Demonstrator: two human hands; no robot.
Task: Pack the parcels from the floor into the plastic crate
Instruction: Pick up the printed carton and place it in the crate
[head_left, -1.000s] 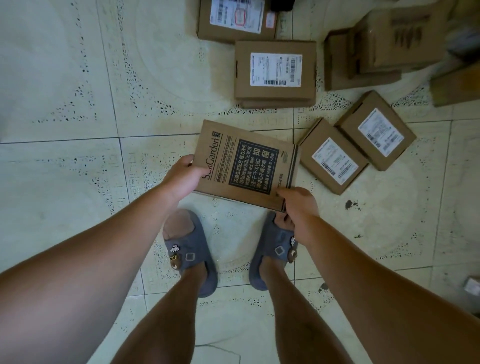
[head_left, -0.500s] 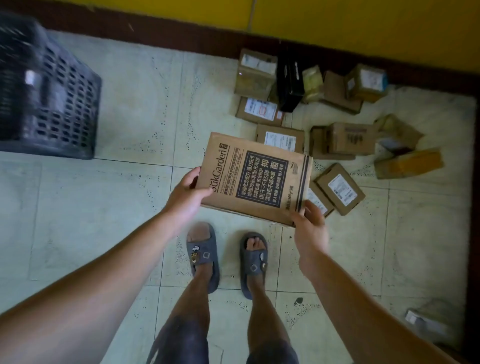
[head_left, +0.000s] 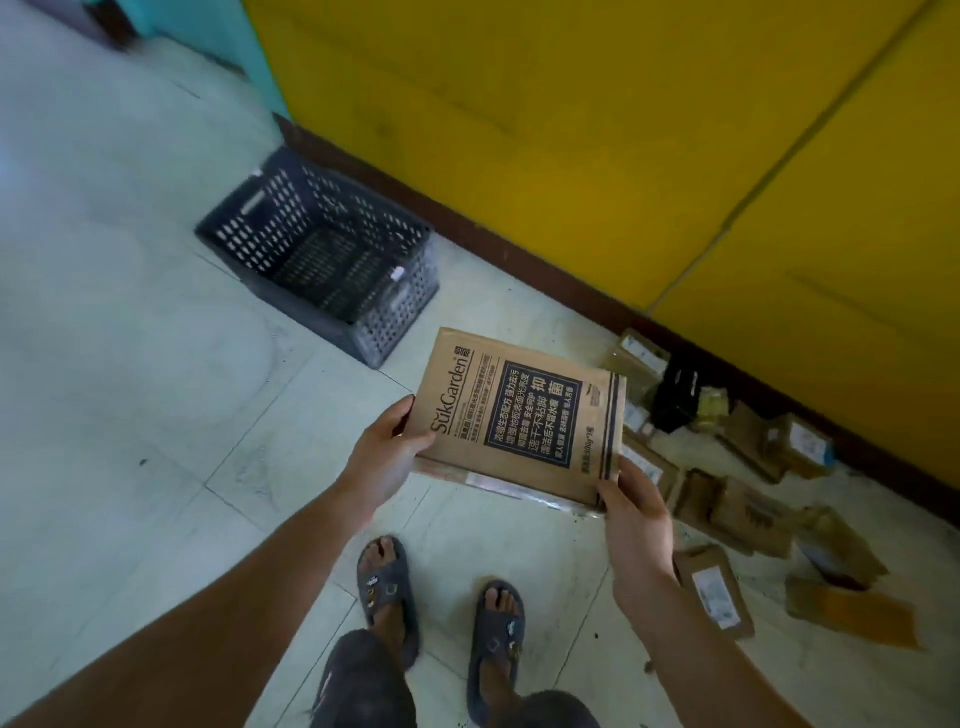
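Above our sandalled feet (head_left: 387, 590) we hold a flat brown parcel (head_left: 524, 415) off the floor, printed face up. Our left hand (head_left: 387, 457) grips its left edge, thumb on top; our right hand (head_left: 634, 514) pinches its near right corner. The dark plastic crate (head_left: 410, 306) stands apart by the yellow wall (head_left: 571, 130), and more parcels (head_left: 727, 499) lie on the tiles to our right.

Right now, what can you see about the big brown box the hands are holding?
The cardboard box is flat and brown, with "SukGarden" printed along one side, a dark panel of pale writing and dark stripes by its right edge. Shiny tape runs along its near side. It is in the air, printed face up. The left hand grips its left edge, and the right hand holds its near right corner.
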